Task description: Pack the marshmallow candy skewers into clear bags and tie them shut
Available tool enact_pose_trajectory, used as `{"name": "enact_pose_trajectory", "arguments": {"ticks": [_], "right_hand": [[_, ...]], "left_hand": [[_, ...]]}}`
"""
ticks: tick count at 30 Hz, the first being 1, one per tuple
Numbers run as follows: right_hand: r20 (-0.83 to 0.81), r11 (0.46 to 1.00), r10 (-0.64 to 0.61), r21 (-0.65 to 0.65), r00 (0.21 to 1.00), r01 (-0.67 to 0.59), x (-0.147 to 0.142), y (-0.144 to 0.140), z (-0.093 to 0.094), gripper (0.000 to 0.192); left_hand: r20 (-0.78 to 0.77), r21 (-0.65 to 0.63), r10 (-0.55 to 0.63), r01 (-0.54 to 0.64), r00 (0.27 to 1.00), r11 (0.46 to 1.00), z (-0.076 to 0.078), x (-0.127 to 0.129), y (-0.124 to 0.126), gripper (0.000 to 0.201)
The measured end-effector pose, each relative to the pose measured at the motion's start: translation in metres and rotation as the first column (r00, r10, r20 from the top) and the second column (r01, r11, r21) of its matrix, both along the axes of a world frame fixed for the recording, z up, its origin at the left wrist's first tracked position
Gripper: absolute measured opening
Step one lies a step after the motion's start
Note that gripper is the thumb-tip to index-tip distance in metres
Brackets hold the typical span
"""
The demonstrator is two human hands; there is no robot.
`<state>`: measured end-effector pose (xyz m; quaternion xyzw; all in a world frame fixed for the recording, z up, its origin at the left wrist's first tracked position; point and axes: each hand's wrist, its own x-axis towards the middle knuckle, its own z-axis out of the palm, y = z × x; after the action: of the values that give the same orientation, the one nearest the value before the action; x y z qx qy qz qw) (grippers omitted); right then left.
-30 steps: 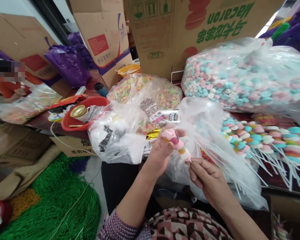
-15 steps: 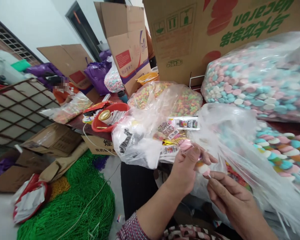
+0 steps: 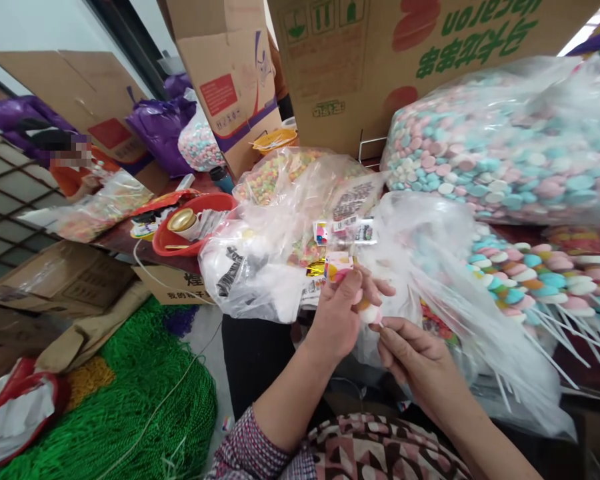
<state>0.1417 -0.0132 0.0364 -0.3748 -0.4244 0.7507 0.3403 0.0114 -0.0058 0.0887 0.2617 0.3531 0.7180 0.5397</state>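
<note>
My left hand (image 3: 336, 317) is closed around the upper part of a marshmallow skewer (image 3: 371, 313) with pink, white and orange pieces. At its fingertips shows a small printed pink-and-yellow wrapper (image 3: 338, 264); how it sits against the skewer is partly hidden. My right hand (image 3: 420, 353) pinches the skewer's thin stick just below the lowest marshmallow. In front of my hands lie silver printed wrappers (image 3: 365, 231) and a clear bag with a barcode label (image 3: 347, 222). To the right, many finished-looking marshmallow skewers (image 3: 540, 277) lie with white sticks pointing towards me.
A big clear bag of loose marshmallows (image 3: 505, 160) stands behind the skewers. Bags of colourful candy (image 3: 275, 173) and a red basin (image 3: 195, 223) sit further left. Cardboard boxes (image 3: 330, 73) rise behind. Green cord (image 3: 145, 393) heaps on the floor. Another person (image 3: 65, 170) sits at far left.
The view has turned right, so the scene shifts left. A printed pink-and-yellow wrapper now shows at my left fingertips. The barcode-labelled bag lies farther back. Both hands keep their hold.
</note>
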Motion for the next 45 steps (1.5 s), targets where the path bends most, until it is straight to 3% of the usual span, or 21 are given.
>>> {"name": "enact_pose_trajectory", "arguments": {"ticks": [5,9,11,16,19,22,24,26,30,34,37,41,45], "right_hand": [[-0.050,0.996,-0.079,-0.050,0.996,0.076,-0.005,0.003,0.003,0.038],[-0.014,0.999,-0.052,0.004,0.999,0.052,0.001,0.005,-0.007,0.039],[0.045,0.996,-0.052,0.073,0.998,0.049,0.007,0.006,-0.012,0.040],[0.251,0.929,-0.164,0.364,0.954,0.064,0.020,0.010,-0.013,0.033],[0.279,0.894,-0.232,0.440,0.932,0.091,0.026,0.011,-0.010,0.028],[0.211,0.920,-0.197,0.378,0.957,0.106,0.031,0.011,-0.013,0.027],[0.174,0.938,-0.176,0.328,0.969,0.111,0.033,0.010,-0.017,0.027],[0.195,0.946,-0.165,0.310,0.967,0.099,0.036,0.009,-0.021,0.029],[0.284,0.950,-0.111,0.313,0.952,0.017,0.041,0.006,-0.020,0.037],[0.272,0.984,-0.029,0.176,0.962,-0.020,0.044,0.006,-0.011,0.041],[0.147,0.997,0.070,0.027,0.987,-0.075,0.040,0.006,-0.010,0.040],[-0.072,0.967,0.191,-0.158,0.979,-0.200,0.030,0.003,-0.015,0.036],[-0.085,0.965,0.172,-0.186,0.981,-0.185,0.028,0.004,-0.018,0.035]], "left_hand": [[-0.063,0.018,-0.049,0.050,0.997,0.999,-0.012,-0.001,-0.003,0.034],[-0.078,0.099,-0.071,0.079,0.994,0.992,-0.008,-0.023,-0.005,0.064],[-0.115,0.118,-0.036,0.049,0.993,0.992,-0.002,-0.033,-0.004,0.069],[-0.453,0.039,0.089,-0.080,0.887,0.996,0.009,-0.041,0.003,0.044],[-0.390,0.025,0.113,-0.113,0.914,0.993,0.006,-0.034,0.006,0.025],[-0.092,0.008,0.010,-0.010,0.996,1.000,-0.001,-0.025,0.007,0.027],[0.080,0.009,-0.074,0.073,0.994,0.997,-0.006,-0.021,0.007,0.028],[0.149,0.008,-0.109,0.109,0.983,0.994,-0.009,-0.018,0.006,0.030],[0.081,-0.012,-0.112,0.114,0.990,0.993,-0.012,-0.013,0.006,0.035],[0.059,-0.022,-0.122,0.124,0.991,0.992,-0.014,-0.007,0.007,0.039],[0.097,-0.017,-0.138,0.140,0.986,0.990,-0.017,-0.004,0.007,0.041],[0.108,-0.037,-0.129,0.134,0.986,0.990,-0.021,-0.001,0.007,0.046],[0.040,-0.060,-0.137,0.140,0.990,0.988,-0.028,-0.007,0.004,0.046]]}}
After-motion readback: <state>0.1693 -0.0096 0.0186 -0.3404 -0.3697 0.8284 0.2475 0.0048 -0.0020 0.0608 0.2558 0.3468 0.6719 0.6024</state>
